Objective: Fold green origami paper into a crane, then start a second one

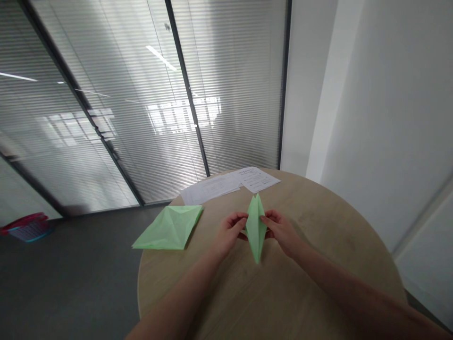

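Note:
A folded piece of light green paper (256, 229), shaped like a long narrow diamond, is held between my two hands above the round table. Its upper end splits into two points, and a crease runs down its middle. My left hand (231, 230) pinches the left edge between thumb and fingers. On the opposite edge, my right hand (279, 230) grips the paper with its thumb on the front face. The fingers behind the paper are partly hidden. Left of my hands lies a green paper sheet (171, 229) with crease lines, reaching past the table's left edge.
The round wooden table (318, 212) stands by a glass partition with blinds (240, 94). Printed sheets (260, 179) lie at its far edge. A white wall (396, 118) is on the right. A pink and blue basket (30, 226) sits on the grey floor at the left.

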`<state>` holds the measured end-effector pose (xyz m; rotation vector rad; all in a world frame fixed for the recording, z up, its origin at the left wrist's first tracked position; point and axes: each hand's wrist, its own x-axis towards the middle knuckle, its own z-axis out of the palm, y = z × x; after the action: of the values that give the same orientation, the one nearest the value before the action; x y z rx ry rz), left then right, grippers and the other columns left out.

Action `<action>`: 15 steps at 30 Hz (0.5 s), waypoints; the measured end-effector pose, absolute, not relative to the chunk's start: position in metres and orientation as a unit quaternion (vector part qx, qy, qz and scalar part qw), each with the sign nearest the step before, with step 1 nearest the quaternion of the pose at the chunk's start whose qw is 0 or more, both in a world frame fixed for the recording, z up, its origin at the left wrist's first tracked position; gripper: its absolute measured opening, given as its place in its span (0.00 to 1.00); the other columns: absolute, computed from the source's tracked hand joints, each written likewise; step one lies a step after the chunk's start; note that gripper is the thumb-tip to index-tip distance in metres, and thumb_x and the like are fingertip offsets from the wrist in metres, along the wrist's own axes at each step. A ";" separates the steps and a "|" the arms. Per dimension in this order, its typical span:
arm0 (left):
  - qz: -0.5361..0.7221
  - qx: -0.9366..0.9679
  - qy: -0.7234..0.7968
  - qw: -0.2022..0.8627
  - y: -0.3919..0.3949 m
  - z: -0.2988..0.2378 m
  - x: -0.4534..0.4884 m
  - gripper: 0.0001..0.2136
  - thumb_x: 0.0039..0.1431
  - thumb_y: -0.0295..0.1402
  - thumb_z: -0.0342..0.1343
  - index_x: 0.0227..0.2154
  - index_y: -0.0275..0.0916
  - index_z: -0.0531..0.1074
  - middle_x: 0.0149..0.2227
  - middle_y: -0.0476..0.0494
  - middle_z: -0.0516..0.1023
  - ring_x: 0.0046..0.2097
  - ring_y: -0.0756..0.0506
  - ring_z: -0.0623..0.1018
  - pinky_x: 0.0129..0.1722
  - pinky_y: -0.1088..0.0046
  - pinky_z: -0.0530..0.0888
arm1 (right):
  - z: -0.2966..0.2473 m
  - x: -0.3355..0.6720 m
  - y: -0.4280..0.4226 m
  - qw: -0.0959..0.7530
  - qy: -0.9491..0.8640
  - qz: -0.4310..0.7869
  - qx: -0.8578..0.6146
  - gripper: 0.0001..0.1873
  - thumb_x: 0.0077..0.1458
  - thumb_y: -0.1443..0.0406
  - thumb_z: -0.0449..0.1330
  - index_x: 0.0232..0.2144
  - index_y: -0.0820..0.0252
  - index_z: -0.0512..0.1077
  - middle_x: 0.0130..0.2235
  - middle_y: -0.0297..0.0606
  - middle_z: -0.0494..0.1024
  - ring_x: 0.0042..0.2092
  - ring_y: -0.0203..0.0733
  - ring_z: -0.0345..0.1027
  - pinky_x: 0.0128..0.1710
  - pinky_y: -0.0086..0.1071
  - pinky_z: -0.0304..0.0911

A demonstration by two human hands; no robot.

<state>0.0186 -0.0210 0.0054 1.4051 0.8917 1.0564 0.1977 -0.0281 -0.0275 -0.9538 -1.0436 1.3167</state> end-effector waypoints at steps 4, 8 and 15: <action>0.442 0.597 0.376 0.554 -0.021 0.004 0.020 0.15 0.55 0.44 0.59 0.36 0.36 0.72 0.30 0.46 0.74 0.31 0.47 0.76 0.27 0.71 0.77 | -0.027 0.197 -0.029 0.566 -0.445 0.552 -0.420 0.16 0.48 0.53 0.66 0.32 0.55 0.68 0.29 0.35 0.77 0.29 0.42 0.72 0.29 0.34 0.68; 0.439 0.604 0.377 0.548 -0.019 0.001 0.020 0.14 0.51 0.41 0.63 0.32 0.37 0.68 0.28 0.49 0.73 0.28 0.49 0.75 0.25 0.73 0.75 | -0.026 0.197 -0.030 0.574 -0.446 0.543 -0.421 0.15 0.50 0.53 0.65 0.31 0.55 0.67 0.30 0.35 0.77 0.29 0.42 0.72 0.27 0.33 0.66; 0.436 0.613 0.422 0.507 -0.012 -0.005 0.019 0.14 0.50 0.40 0.63 0.29 0.39 0.65 0.24 0.52 0.69 0.24 0.51 0.72 0.23 0.75 0.72 | -0.023 0.194 -0.034 0.542 -0.478 0.559 -0.408 0.28 0.48 0.54 0.66 0.51 0.51 0.66 0.34 0.36 0.80 0.32 0.46 0.75 0.29 0.38 0.70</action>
<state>0.0191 -0.0119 -0.0046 1.4772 1.0167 1.0523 0.1936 -0.0338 -0.0229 -0.9688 -1.1348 1.3274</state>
